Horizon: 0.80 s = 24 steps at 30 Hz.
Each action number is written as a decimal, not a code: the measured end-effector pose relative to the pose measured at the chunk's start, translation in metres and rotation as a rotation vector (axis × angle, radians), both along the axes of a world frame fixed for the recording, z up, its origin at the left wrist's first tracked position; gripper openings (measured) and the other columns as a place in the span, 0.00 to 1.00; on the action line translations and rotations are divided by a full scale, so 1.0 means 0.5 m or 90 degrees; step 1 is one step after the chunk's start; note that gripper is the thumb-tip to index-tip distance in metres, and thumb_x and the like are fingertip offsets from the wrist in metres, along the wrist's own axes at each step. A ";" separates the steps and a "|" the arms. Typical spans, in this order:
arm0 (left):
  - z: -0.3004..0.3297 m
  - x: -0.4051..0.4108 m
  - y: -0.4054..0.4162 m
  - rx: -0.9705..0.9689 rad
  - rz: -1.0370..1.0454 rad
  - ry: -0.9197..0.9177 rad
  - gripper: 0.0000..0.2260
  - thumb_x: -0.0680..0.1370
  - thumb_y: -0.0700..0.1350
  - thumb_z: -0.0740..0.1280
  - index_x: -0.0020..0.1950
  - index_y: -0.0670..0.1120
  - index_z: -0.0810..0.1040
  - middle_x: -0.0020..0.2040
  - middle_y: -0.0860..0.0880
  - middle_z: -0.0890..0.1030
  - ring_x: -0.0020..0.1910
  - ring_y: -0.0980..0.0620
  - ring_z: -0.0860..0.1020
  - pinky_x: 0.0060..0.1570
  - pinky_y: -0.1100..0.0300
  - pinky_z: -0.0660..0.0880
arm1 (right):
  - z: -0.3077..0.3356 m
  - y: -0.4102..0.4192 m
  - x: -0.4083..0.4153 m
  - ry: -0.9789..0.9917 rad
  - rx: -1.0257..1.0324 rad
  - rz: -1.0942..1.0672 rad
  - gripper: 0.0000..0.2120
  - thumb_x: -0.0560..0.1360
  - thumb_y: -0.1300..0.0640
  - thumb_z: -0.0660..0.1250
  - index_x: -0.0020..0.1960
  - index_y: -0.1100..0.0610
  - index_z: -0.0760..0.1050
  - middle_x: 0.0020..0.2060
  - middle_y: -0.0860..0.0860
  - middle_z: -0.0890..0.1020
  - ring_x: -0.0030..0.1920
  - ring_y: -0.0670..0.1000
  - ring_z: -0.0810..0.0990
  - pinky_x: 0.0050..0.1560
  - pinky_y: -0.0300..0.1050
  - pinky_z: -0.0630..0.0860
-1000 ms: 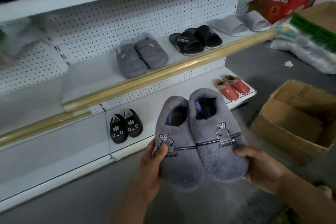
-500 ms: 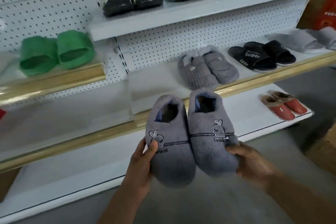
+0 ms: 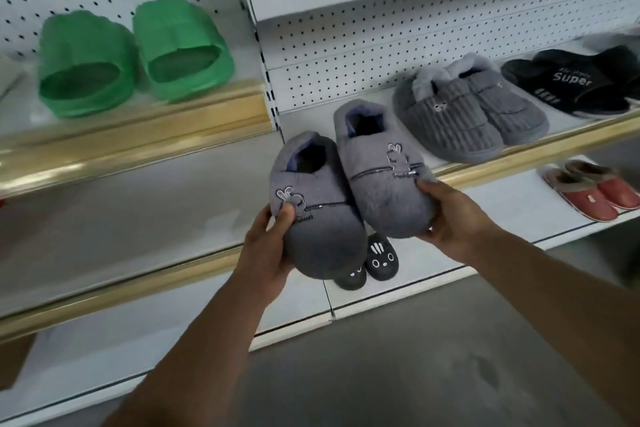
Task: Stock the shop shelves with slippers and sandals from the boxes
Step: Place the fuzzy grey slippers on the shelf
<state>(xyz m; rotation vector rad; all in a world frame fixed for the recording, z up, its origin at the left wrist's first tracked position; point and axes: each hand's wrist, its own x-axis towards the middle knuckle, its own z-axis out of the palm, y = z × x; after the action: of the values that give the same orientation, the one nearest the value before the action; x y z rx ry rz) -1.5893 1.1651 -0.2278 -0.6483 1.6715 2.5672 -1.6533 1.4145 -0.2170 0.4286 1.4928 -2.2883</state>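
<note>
Both grey slippers (image 3: 349, 184) risen and carried toward middle shelf (image 3: 311, 125) since a second ago; heels now over its bare left end, beside ribbed pair (image 3: 467, 114). Your left hand (image 3: 266, 246) clamps left toe, right hand (image 3: 453, 218) clamps right toe. Placement looks close. Count: two slippers in hand; on shelves, one pair each: green (image 3: 131, 55), ribbed grey, black "Super" (image 3: 571, 87), red (image 3: 592, 191), small black (image 3: 377, 260).
</note>
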 end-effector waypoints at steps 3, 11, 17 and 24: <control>-0.022 -0.071 -0.014 0.006 0.024 -0.041 0.18 0.79 0.49 0.67 0.67 0.48 0.74 0.60 0.44 0.82 0.55 0.42 0.82 0.44 0.46 0.80 | 0.007 -0.041 -0.062 -0.033 0.099 -0.027 0.12 0.77 0.47 0.65 0.56 0.54 0.74 0.48 0.53 0.81 0.44 0.53 0.80 0.36 0.48 0.76; -0.048 -0.165 -0.039 -0.002 0.009 -0.057 0.29 0.67 0.41 0.75 0.68 0.45 0.73 0.59 0.42 0.82 0.52 0.42 0.82 0.41 0.51 0.79 | -0.049 -0.063 -0.132 0.030 0.265 -0.138 0.23 0.70 0.65 0.70 0.63 0.62 0.72 0.54 0.60 0.80 0.50 0.60 0.81 0.42 0.50 0.81; -0.061 -0.190 -0.048 0.003 0.036 -0.032 0.26 0.74 0.37 0.71 0.71 0.45 0.70 0.62 0.42 0.79 0.56 0.42 0.81 0.45 0.52 0.81 | -0.052 -0.092 -0.160 0.092 0.340 -0.147 0.16 0.72 0.69 0.65 0.60 0.61 0.76 0.42 0.54 0.81 0.44 0.55 0.81 0.53 0.53 0.80; -0.047 -0.239 -0.014 -0.088 0.179 -0.079 0.27 0.74 0.39 0.73 0.70 0.49 0.67 0.64 0.42 0.74 0.62 0.41 0.75 0.65 0.45 0.73 | -0.040 -0.108 -0.155 0.109 0.423 -0.099 0.10 0.71 0.71 0.62 0.49 0.61 0.75 0.35 0.53 0.74 0.38 0.52 0.71 0.34 0.40 0.67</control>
<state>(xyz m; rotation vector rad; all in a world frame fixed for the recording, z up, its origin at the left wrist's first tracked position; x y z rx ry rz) -1.7086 1.1582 -0.2513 -1.1006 1.8458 2.5353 -1.7308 1.3605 -0.2369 0.5456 2.3789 -1.9156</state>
